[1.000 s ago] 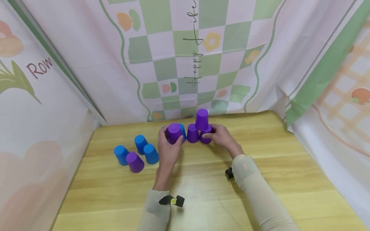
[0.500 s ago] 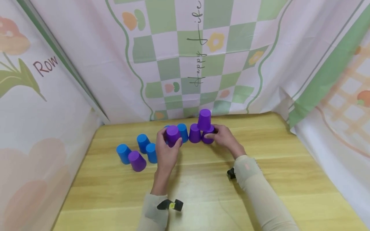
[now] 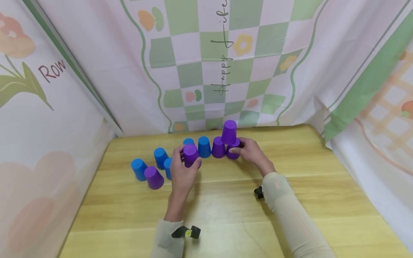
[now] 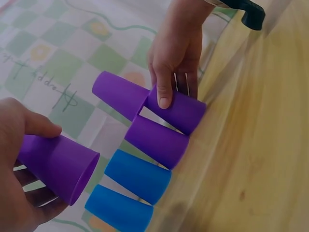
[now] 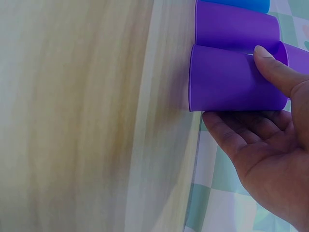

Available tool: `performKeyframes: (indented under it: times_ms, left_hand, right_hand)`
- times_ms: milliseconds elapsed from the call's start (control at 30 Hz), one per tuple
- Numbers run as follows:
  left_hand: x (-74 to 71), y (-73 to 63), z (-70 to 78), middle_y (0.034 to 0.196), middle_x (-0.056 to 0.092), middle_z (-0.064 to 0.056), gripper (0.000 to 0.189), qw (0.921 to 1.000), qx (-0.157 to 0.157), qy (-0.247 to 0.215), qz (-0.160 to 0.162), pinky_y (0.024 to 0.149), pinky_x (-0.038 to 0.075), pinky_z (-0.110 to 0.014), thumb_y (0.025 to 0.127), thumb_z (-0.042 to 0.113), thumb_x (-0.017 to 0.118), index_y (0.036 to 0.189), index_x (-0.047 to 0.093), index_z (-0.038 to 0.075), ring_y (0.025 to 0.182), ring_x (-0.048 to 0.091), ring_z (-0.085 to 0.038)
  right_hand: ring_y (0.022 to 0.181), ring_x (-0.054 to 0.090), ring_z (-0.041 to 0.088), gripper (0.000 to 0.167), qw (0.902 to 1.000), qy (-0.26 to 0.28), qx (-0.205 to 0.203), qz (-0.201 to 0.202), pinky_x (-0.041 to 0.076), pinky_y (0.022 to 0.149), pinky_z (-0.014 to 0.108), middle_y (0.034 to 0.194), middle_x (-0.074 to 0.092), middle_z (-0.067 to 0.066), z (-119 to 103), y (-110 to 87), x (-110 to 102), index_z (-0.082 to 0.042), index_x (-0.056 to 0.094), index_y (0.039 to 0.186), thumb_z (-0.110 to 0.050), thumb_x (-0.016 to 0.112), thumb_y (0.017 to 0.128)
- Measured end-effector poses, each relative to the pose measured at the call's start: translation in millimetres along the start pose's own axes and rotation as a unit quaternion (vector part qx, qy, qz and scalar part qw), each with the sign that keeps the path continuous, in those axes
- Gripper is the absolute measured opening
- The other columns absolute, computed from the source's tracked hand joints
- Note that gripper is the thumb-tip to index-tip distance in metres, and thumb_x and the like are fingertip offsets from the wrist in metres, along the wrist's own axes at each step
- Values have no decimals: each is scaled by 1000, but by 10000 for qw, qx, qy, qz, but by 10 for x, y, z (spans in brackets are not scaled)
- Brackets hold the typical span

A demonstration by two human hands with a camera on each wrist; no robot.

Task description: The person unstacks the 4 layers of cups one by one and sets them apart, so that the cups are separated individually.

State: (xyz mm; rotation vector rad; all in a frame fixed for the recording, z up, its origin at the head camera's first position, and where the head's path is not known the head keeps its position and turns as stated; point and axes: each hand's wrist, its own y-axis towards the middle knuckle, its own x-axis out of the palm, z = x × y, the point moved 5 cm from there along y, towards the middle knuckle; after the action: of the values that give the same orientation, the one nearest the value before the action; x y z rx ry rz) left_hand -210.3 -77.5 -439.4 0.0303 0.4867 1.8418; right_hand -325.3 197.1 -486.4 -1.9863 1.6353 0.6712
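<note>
My left hand (image 3: 183, 173) holds an upside-down purple cup (image 3: 191, 154), thumb on one side and fingers on the other. In the left wrist view this purple cup (image 4: 60, 166) hangs clear of the row behind it. That row has two blue cups (image 4: 137, 176) and two purple cups, all mouth down. My right hand (image 3: 253, 152) grips the right-end purple cup (image 5: 236, 79) between thumb and fingers. One more purple cup (image 3: 229, 132) sits on top, across the two purple cups, among them the inner one (image 3: 218, 147).
Left of my left hand stand several loose cups, mouth down: a purple cup (image 3: 153, 177), a blue cup (image 3: 139, 169), another blue cup (image 3: 160, 158) and one partly hidden blue cup (image 3: 167, 167). A patterned curtain (image 3: 222, 71) rises behind the wooden table (image 3: 226, 215).
My left hand has drawn its purple cup left and nearer, away from the row, so the blue cups there show more. My right hand keeps its grip in place. The head view has shifted slightly.
</note>
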Motion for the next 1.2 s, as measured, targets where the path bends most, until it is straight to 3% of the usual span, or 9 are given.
performKeyframes:
  times_ms: [533,833,1200]
  left_hand:
    - [-207,-290,-245,139,59,-9,57,9971,-705,265,62,115,48,-53,93,10,79,142,51,9,134,57,-29]
    - [-461,-371,-374,141,57,-10,58,9957,-809,301,344,115,48,-56,92,10,79,141,49,9,135,56,-31]
    - [-630,-439,-472,139,52,-15,58,9925,-736,714,666,118,44,-58,89,9,81,137,49,4,136,52,-34]
  right_hand:
    - [113,69,37,48,10000,1,-61,-38,55,103,53,124,73,20,-1,20,2,-4,69,132,-34,79,95]
    - [113,69,38,49,10000,20,-27,-28,56,101,54,125,72,21,-24,8,-10,-2,67,133,-31,78,96]
    - [110,69,37,51,10000,36,-22,-68,58,97,52,123,72,21,-15,20,-6,-2,67,134,-33,78,95]
